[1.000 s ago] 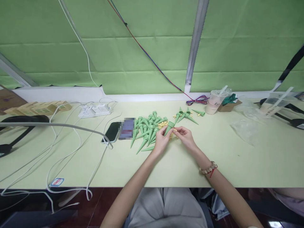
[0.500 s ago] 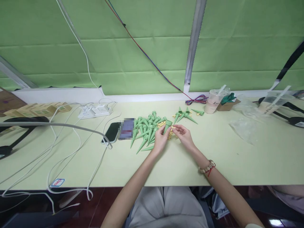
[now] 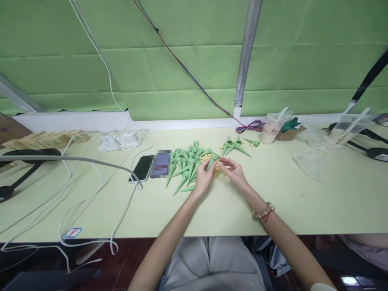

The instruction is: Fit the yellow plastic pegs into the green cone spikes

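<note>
My left hand [image 3: 202,177] is closed round a green cone-shaped spike [image 3: 211,160], wide end up and to the right. My right hand [image 3: 234,173] pinches a small yellow piece [image 3: 220,163] right at the cone's wide end. Under both hands lies a heap of small yellow pieces [image 3: 216,171]. A pile of green cones [image 3: 184,165] lies just left of my left hand. A few more green cones [image 3: 235,146] with yellow bits lie beyond my right hand. A bead bracelet [image 3: 263,211] is on my right wrist.
A dark phone [image 3: 142,167] lies left of the cones. White cables [image 3: 91,190] and a power strip [image 3: 121,141] spread over the left of the pale green table [image 3: 303,202]. A drink cup [image 3: 270,129], a small box and clear plastic bags [image 3: 309,161] sit at the right.
Both hands with the green cone have shifted slightly up and left in the picture as the camera moved. The grip looks the same.
</note>
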Demonstrator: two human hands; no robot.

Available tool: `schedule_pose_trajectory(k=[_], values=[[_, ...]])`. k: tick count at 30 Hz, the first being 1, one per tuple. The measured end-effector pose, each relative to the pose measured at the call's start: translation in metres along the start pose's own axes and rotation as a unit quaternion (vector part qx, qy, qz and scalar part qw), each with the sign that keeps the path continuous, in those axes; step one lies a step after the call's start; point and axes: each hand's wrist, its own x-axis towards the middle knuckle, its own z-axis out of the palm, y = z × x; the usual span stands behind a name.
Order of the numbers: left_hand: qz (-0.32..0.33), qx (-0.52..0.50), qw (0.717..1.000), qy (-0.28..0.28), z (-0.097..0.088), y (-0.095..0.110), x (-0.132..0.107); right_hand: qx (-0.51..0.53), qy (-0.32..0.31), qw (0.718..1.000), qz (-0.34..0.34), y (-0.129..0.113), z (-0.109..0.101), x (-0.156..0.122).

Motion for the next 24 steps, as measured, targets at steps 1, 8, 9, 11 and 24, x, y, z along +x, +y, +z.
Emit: schedule_pose_trajectory(k=[1, 8, 9, 11, 24], values=[[0.002, 0.001, 1.0, 0.0, 0.0, 0.0, 0.0, 0.002, -0.003, 1.0, 0.005, 0.0, 0.0, 0.0], [0.003, -0.004, 1.0, 0.002, 0.0, -0.002, 0.0, -0.015, -0.008, 1.0, 0.008, 0.001, -0.001, 0.0], [0.003, -0.004, 1.0, 0.002, 0.0, -0.003, 0.0, -0.017, -0.011, 1.0, 0.011, 0.001, -0.001, 0.0], [0.003, -0.007, 1.0, 0.005, 0.0, -0.003, 0.0, -0.017, -0.013, 1.0, 0.009, 0.001, -0.002, 0.0], [-0.023, -0.024, 0.997, 0.064, -0.004, -0.001, 0.002, -0.086, 0.013, 0.995, -0.038, 0.012, -0.013, 0.007]])
